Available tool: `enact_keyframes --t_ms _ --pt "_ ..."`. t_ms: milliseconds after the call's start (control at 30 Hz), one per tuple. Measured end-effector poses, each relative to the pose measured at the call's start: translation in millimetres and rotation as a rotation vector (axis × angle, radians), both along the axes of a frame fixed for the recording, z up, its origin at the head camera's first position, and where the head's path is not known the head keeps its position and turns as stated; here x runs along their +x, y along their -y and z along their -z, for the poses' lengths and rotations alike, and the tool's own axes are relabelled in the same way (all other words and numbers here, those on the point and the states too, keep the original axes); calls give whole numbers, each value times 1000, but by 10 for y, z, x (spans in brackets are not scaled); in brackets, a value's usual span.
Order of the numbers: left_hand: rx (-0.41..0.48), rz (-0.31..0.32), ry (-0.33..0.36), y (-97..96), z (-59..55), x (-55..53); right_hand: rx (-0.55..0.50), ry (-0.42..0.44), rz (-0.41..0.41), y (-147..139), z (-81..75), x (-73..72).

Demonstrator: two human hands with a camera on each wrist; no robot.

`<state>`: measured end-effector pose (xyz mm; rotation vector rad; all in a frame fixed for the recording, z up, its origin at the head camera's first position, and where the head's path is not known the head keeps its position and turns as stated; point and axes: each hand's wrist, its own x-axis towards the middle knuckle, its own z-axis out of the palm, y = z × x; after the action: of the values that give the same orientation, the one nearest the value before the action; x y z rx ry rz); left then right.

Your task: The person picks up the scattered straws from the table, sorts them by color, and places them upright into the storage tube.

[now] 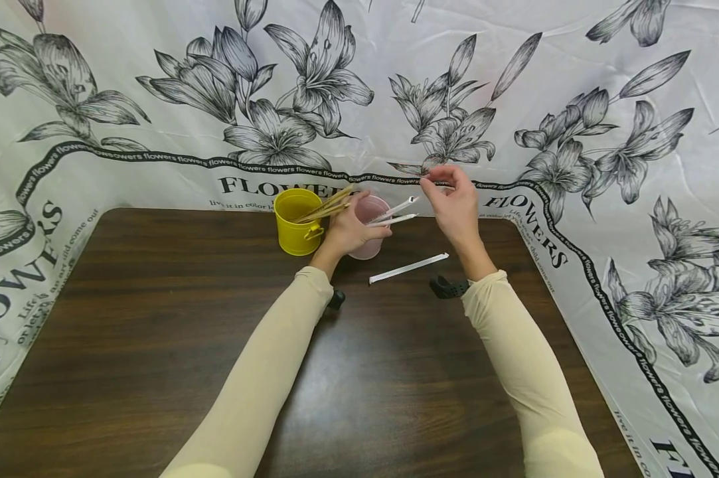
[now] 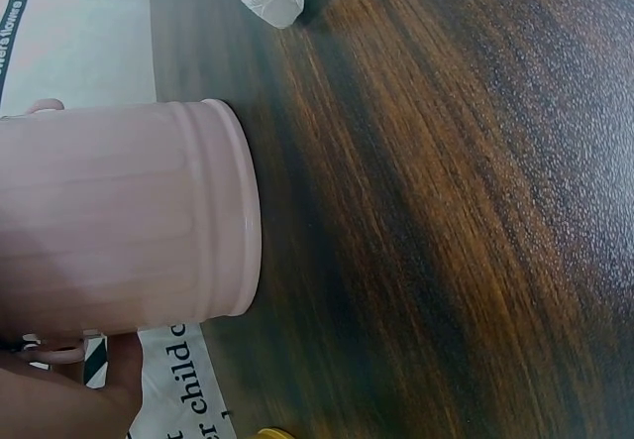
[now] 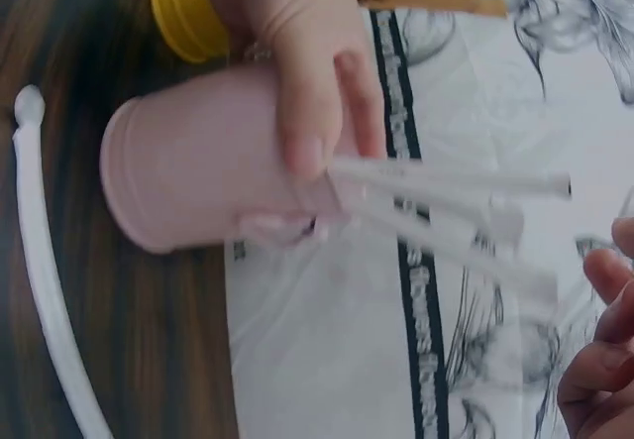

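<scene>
My left hand grips the pink bucket by its upper rim, with the thumb over the near side of the rim. Several white paper-wrapped straws lean out of that bucket toward the right. To the right of their tips, my right hand hovers with loosely bent fingers and nothing visible between them. One more wrapped straw lies on the table below the right hand. In the left wrist view, the pink bucket stands with its base on the wood.
A yellow bucket stands just left of the pink one, holding several tan sticks. The dark wooden table meets a white cloth printed with flowers at its back and sides. Each wrist wears a black band.
</scene>
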<state>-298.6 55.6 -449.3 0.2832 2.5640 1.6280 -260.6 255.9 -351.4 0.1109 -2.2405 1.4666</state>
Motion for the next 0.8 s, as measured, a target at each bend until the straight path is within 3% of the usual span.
enact_keyframes --t_ms 167,367,600,800 --pt "0 -2 5 4 2 -6 30 -1 37 -192 127 157" --pt "13 -8 5 5 -7 0 204 38 44 -297 495 316" --pt "15 -7 4 7 -19 11 510 274 -145 -242 920 501" --pt "9 -6 -3 11 7 12 578 362 -229 -171 1136 545"
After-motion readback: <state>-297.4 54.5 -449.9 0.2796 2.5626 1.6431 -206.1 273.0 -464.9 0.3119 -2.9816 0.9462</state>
